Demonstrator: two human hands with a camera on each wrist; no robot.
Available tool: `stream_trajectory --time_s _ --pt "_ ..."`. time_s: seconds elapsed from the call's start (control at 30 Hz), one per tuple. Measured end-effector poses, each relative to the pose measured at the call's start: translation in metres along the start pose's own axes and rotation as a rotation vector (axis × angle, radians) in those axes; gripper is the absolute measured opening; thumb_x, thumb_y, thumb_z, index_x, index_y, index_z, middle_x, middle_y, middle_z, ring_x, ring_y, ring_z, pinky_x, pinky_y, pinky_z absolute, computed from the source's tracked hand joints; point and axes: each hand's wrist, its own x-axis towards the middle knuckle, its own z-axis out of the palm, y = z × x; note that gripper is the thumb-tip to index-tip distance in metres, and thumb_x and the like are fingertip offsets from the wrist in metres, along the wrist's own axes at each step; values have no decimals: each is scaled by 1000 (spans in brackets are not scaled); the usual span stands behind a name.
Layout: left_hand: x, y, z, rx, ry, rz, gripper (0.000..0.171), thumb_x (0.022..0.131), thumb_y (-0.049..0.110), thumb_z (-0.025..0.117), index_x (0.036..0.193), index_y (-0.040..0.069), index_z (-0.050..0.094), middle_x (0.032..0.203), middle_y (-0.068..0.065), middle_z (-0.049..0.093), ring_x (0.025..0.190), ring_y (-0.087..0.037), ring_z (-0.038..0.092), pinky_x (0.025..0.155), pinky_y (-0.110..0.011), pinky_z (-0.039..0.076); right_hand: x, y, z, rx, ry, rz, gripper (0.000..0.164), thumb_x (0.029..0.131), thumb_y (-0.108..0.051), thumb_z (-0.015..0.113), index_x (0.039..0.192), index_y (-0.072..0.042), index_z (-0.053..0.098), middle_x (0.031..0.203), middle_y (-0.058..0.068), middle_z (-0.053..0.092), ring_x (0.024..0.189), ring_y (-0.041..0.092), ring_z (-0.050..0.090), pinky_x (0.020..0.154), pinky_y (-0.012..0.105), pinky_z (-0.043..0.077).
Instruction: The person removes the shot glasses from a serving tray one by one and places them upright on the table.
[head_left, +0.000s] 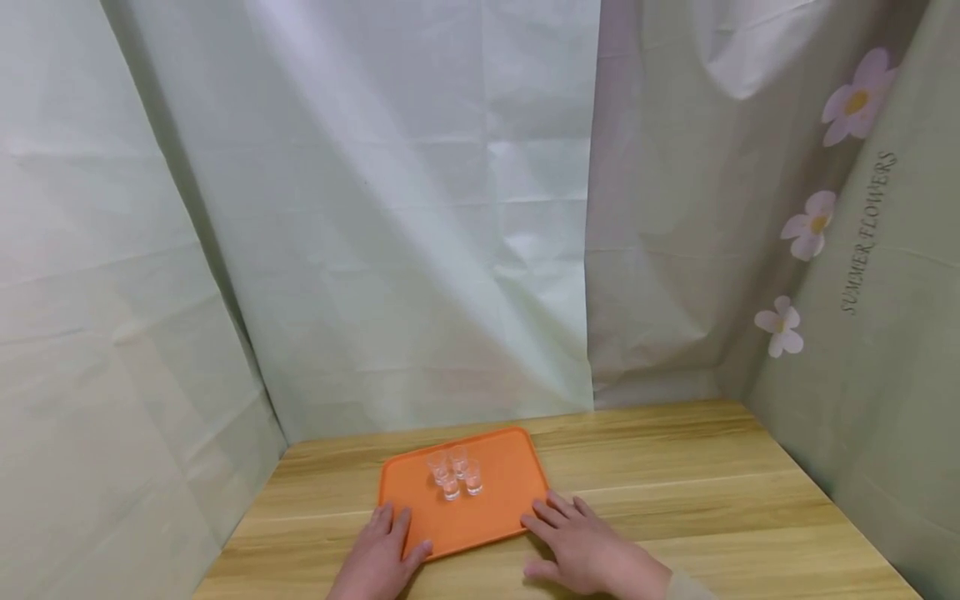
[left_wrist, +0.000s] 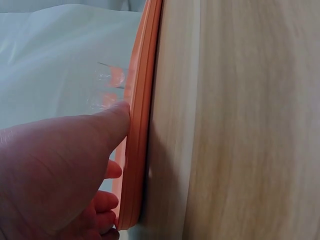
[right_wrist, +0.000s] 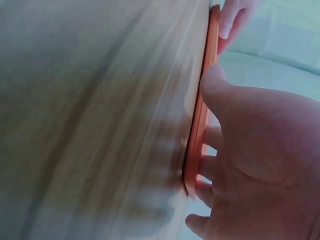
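An orange tray [head_left: 502,500] lies slightly turned on the wooden table, with several small clear shot glasses [head_left: 473,479] standing close together on its left half. My left hand [head_left: 378,557] is at the tray's near left corner. In the left wrist view, the left thumb [left_wrist: 117,116] touches the rim and the other fingers spread along it. My right hand [head_left: 581,546] is at the near right corner, its fingertips on the rim. The right wrist view shows the right thumb [right_wrist: 214,80] stretched out beside the tray edge, with the fingers extended.
The wooden table [head_left: 697,500] extends to the right of the tray. Pale curtains [head_left: 420,250] hang behind it and on both sides, and the right one has printed flowers [head_left: 808,225] and lettering.
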Motion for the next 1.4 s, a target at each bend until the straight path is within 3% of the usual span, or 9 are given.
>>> stream_trajectory --time_s 0.57,0.87,1.2,1.4 --pt "3 13 6 -28 -12 69 76 107 51 71 150 -11 60 158 -44 45 153 -62 36 125 -71 33 -22 8 0 17 -12 19 78 107 -68 56 165 -16 54 170 11 49 160 39 39 123 73 36" --pt "4 20 9 -28 4 112 73 107 48 72 149 -10 61 158 -43 46 152 -63 37 124 -72 34 -26 37 33 -8 82 -31 86 104 -80 44 163 -19 57 168 10 52 157 40 44 119 74 39" --pt "8 25 12 -65 -39 131 75 108 51 69 152 -9 60 161 -43 42 155 -62 33 125 -74 30 -36 44 39 45 95 -18 84 105 -78 46 162 -17 58 168 12 51 156 41 43 122 77 33" --pt "7 30 13 -87 -12 165 73 108 48 70 150 -10 61 159 -44 44 153 -64 34 123 -75 32 -44 49 44 18 177 -42 79 106 -75 50 159 -18 62 164 13 56 152 43 48 115 80 38"
